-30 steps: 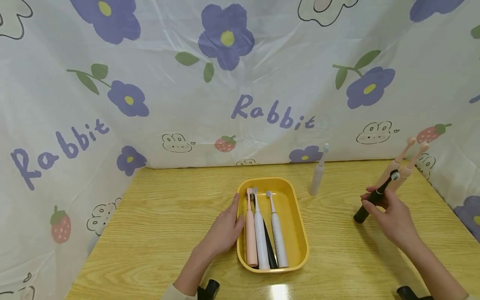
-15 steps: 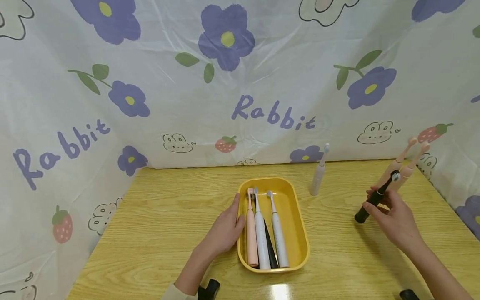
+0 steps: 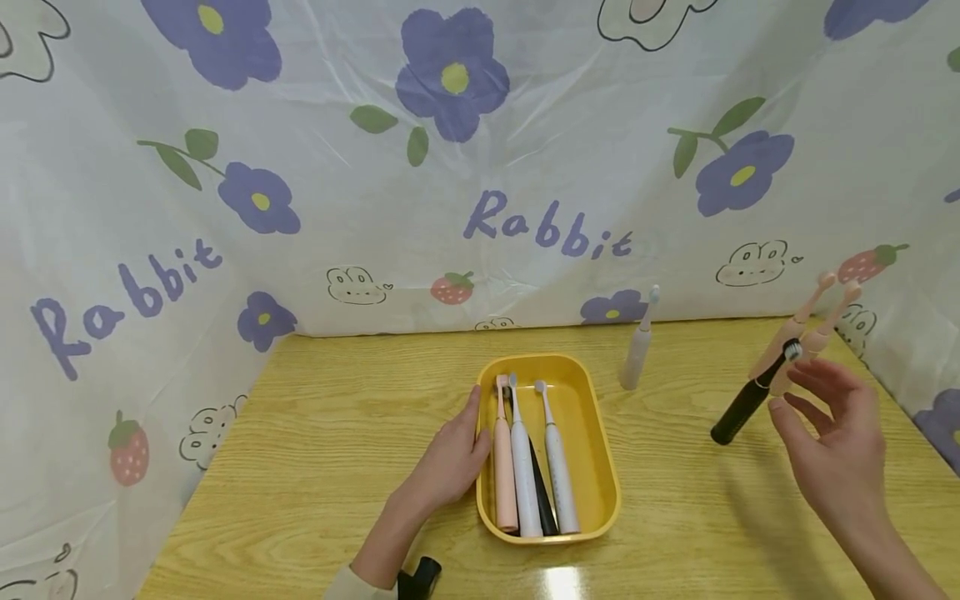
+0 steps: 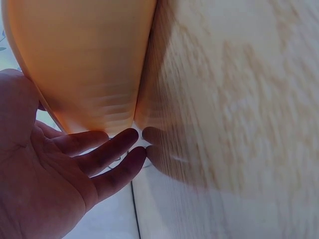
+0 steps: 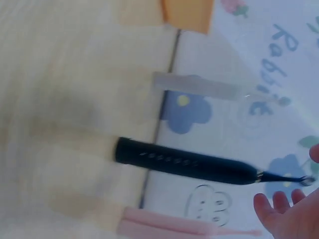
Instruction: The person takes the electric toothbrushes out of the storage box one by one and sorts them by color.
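A yellow tray (image 3: pixel 592 442) sits mid-table and holds several electric toothbrushes: a pink one (image 3: pixel 504 475), a white one (image 3: pixel 523 483), a black one (image 3: pixel 542 504) and another white one (image 3: pixel 558 475). My left hand (image 3: pixel 457 446) rests flat against the tray's left wall (image 4: pixel 84 59), fingers (image 4: pixel 107 152) straight. A black toothbrush (image 3: pixel 742 408) stands by itself on the table at the right. My right hand (image 3: pixel 817 408) hovers just right of it, fingers spread and holding nothing. In the right wrist view the black toothbrush (image 5: pixel 184 162) is apart from my fingertips (image 5: pixel 279 204).
A white toothbrush (image 3: pixel 636 354) stands behind the tray's right corner. Two pink toothbrushes (image 3: pixel 798 329) stand behind the black one near the right curtain. A flowered curtain (image 3: pixel 480 167) walls the wooden table (image 3: pixel 337 433) on the back and both sides.
My right hand let go of the black toothbrush and drew back to the right with fingers spread; the brush stays standing. The left hand has not moved.
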{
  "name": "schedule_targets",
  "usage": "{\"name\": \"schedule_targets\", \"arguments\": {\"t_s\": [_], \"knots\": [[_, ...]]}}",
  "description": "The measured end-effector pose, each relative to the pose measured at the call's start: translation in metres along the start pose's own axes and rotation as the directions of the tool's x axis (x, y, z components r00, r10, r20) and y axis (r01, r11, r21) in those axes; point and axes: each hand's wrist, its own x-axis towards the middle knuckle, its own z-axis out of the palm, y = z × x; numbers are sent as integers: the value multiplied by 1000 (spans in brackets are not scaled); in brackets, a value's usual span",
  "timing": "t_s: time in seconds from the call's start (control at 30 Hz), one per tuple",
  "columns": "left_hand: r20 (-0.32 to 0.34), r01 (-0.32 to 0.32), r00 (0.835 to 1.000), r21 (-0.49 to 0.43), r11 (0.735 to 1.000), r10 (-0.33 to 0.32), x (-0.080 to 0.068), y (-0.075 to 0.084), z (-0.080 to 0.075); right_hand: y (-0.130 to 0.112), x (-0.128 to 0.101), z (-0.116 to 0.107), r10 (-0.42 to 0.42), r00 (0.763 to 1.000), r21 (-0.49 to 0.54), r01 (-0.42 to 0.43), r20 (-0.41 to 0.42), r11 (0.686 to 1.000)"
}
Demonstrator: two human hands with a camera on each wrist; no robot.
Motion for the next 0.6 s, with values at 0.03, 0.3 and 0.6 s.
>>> {"name": "schedule_targets", "arguments": {"t_s": [0.03,0.3,0.6], "knots": [[0,0,1000,1,1000,0,0,0,0,-5,-1,0,-14,1000,13,14,-15,1000],[-12,-22,1000,3,1000,22,-1,-1,1,-30,-17,9,-206,979,380,185,13,906],[-11,-24,1000,0,1000,24,-2,-2,0,-43,-41,53,-243,892,520,10,381,854]]}}
